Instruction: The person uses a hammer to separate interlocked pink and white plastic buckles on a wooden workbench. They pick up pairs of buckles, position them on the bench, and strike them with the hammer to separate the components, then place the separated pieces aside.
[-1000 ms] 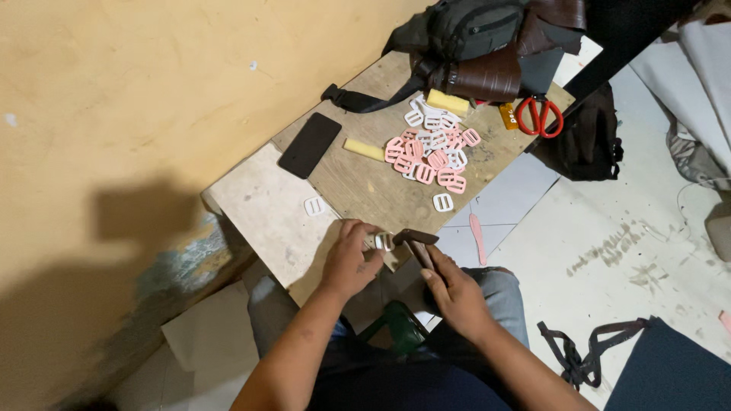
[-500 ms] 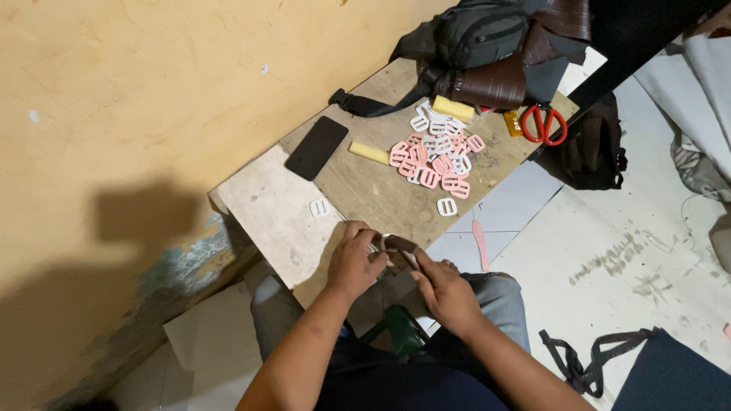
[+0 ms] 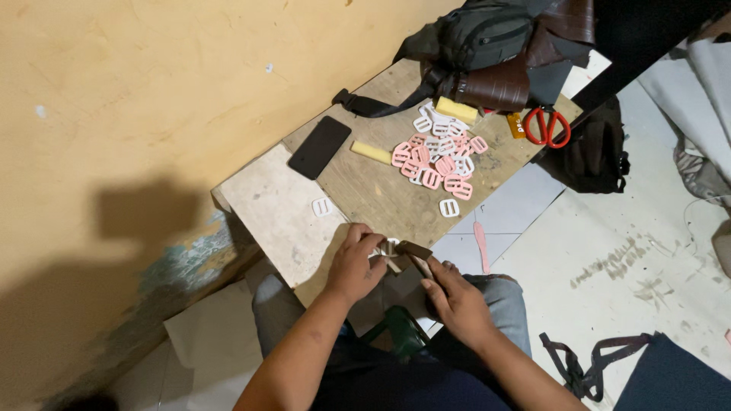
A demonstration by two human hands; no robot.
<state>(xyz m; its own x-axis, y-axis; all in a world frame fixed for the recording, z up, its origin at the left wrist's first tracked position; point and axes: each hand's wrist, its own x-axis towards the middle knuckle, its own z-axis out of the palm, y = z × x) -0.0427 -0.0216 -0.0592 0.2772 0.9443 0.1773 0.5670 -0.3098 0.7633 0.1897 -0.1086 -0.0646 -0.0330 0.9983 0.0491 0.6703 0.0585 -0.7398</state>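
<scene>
Where the near edge of the worn wooden bench [image 3: 396, 190] meets the lap, both hands at work on one small job: left hand [image 3: 354, 262] curled, fingers pinched on a small white plastic slide buckle [image 3: 390, 247]; right hand [image 3: 454, 298] closed around a narrow dark brown strap [image 3: 415, 251], thumb and forefinger nipping its end just beside the buckle. Buckle and strap touching, held just off the near edge, above the knees. Buckle judged light, stiff and a little slippery, likely best gripped by its outer frame with the slots left free. Strap judged soft and floppy, apt to buckle under a push, so best held close to its tip. Toward the middle of the bench, a loose heap of pink and white plastic buckles [image 3: 438, 156], with one white buckle [image 3: 449, 207] apart near the right edge and another white buckle [image 3: 323, 206] on the pale slab at the left end. Beside the heap, a small yellow block [image 3: 371, 152]; by the wall edge, a flat black phone [image 3: 320, 146]. At the far end, red-handled scissors [image 3: 548, 125] and a dark grey bag [image 3: 476, 34].
</scene>
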